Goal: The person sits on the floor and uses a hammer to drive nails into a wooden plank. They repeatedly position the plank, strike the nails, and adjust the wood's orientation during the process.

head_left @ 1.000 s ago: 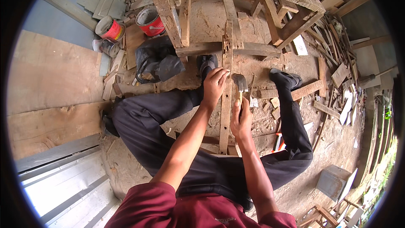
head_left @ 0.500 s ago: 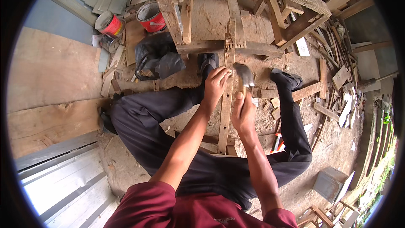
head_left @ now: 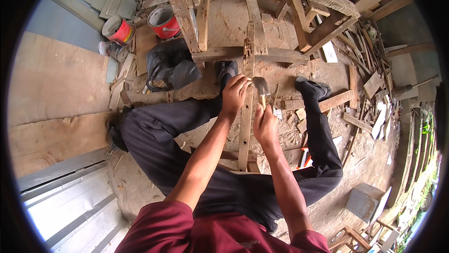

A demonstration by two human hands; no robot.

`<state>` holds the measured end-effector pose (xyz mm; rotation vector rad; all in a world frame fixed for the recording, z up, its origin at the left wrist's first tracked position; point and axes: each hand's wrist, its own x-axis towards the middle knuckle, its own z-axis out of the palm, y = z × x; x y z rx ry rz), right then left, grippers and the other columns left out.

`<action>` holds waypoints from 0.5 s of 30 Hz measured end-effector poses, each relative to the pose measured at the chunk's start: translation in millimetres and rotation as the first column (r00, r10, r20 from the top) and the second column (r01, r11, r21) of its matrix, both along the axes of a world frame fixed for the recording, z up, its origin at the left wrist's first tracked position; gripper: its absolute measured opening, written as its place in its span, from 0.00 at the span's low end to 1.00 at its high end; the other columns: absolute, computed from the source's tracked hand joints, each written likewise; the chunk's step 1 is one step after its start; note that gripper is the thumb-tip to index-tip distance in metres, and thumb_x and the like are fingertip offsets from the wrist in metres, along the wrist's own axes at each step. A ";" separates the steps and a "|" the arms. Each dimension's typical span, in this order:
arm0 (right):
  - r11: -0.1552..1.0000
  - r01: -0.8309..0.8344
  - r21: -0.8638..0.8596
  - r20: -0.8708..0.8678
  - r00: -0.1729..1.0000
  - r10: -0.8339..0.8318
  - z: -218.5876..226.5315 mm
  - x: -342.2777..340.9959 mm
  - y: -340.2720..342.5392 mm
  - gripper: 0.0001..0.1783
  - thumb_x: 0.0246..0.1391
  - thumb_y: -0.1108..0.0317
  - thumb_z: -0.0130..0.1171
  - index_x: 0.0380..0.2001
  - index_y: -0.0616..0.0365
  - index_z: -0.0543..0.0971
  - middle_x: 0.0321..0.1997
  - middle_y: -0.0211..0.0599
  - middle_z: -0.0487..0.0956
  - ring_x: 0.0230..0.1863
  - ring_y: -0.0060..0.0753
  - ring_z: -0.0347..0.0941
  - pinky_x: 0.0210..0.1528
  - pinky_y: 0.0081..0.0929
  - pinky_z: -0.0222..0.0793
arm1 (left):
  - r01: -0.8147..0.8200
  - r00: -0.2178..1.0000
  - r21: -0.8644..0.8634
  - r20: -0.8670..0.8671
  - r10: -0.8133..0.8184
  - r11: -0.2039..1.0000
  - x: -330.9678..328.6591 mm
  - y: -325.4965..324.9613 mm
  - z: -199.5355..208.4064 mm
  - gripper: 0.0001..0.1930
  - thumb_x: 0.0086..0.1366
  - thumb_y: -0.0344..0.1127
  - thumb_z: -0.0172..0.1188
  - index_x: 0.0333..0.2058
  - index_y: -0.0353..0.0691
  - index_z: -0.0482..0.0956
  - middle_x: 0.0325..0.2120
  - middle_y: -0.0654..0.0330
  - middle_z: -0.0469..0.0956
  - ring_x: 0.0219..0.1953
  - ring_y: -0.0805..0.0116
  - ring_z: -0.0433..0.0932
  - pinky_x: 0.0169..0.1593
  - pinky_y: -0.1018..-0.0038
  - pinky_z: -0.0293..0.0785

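Note:
My right hand (head_left: 266, 124) grips the handle of a hammer (head_left: 261, 87), whose dark metal head lies right by the fingertips of my left hand (head_left: 235, 95). Those left fingers are pinched together over a long narrow wooden beam (head_left: 245, 129) that runs away from me between my legs. Whatever sits in the pinch is too small to make out. The beam's far part is rough and broken, with dark holes along it, and it meets a wooden frame (head_left: 276, 55) with a thick curved top rail.
Red paint cans (head_left: 163, 21) and a black plastic bag (head_left: 170, 63) stand at the far left. Wood scraps (head_left: 374, 84) pile up on the right. An orange-handled tool (head_left: 305, 158) lies by my right leg, and a grey metal box (head_left: 367, 201) sits at the lower right.
The hammer head has come closer to my left fingertips and looks less blurred. My left hand stays pinched over the beam. The whole view has shifted slightly.

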<state>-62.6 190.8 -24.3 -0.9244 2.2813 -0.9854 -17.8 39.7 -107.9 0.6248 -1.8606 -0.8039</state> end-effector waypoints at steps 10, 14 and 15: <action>0.995 0.051 -0.084 -0.017 0.998 -0.052 11.6 -3.9 1.7 0.23 0.71 0.53 0.42 0.34 0.65 0.71 0.15 0.48 0.74 0.17 0.39 0.77 0.19 0.40 0.70 | 0.025 0.999 0.017 -0.020 -0.024 1.000 3.2 -0.3 1.6 0.07 0.61 0.25 0.64 0.39 0.34 0.81 0.39 0.54 0.79 0.40 0.55 0.81 0.43 0.67 0.78; 0.889 -0.005 -0.458 -0.075 0.997 -0.033 13.2 2.2 12.2 0.27 0.73 0.49 0.36 0.29 0.62 0.68 0.15 0.25 0.64 0.14 0.18 0.58 0.16 0.24 0.50 | 0.030 1.000 0.024 -0.006 -0.030 0.999 4.6 -0.9 -2.2 0.06 0.63 0.26 0.63 0.39 0.34 0.81 0.40 0.54 0.79 0.40 0.55 0.80 0.43 0.66 0.78; 0.886 0.019 -0.463 -0.051 0.998 -0.049 8.7 8.5 14.4 0.27 0.72 0.49 0.38 0.28 0.62 0.68 0.16 0.27 0.65 0.15 0.18 0.58 0.16 0.24 0.51 | 0.025 1.000 0.018 0.008 -0.025 1.000 8.4 1.7 -3.4 0.06 0.63 0.26 0.63 0.39 0.35 0.81 0.40 0.54 0.79 0.40 0.55 0.80 0.43 0.66 0.78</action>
